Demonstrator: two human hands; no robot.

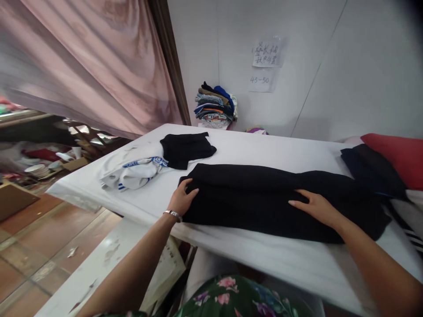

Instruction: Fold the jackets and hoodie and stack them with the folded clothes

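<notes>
A long black garment (244, 207), perhaps trousers, lies lengthwise along the front of the white-covered table (284, 147), with a fold running along its length. At its left end my left hand (182, 198), with a silver bracelet at the wrist, grips the edge between thumb and fingers. Further right, my right hand (315, 207) holds the fold near the middle of the garment, its fingertips partly hidden in the cloth. Behind my left hand lie a small black garment (187, 149) and a crumpled white garment with blue lettering (139, 169).
A stack of folded clothes (216, 105) stands by the wall beyond the table. At the right end are a dark garment (370, 169) and red cloth (396, 154). Handwritten paper signs (264, 66) hang on the wall. A pink curtain (109, 57) hangs at the left above cluttered floor.
</notes>
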